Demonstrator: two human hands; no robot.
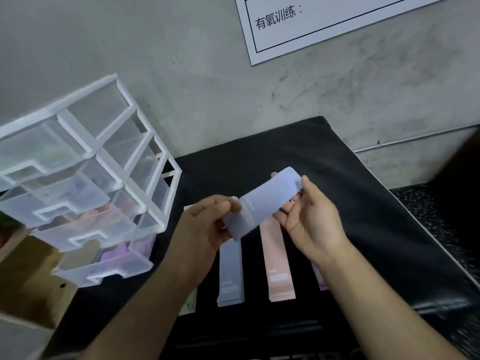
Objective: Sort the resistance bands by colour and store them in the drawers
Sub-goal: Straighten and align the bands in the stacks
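Observation:
I hold a pale blue-grey resistance band (267, 201) in the air between both hands. My left hand (205, 224) pinches its lower end and my right hand (309, 216) grips its upper end. Under them, on the black mat (363, 203), lie a blue-grey band (230, 276), a pink band (276, 261), a purple band (320, 279) partly hidden by my right arm, and a pale green band (188, 305) mostly hidden by my left arm. The clear drawer unit (85, 178) stands at the left with several drawers pulled out; pink and purple bands show in the lower ones.
A grey concrete wall rises right behind the mat, with a white printed sheet (324, 22) at top right. A brown cardboard box (33, 287) sits below the drawer unit at the left. A speckled dark floor (426, 219) lies to the right of the mat.

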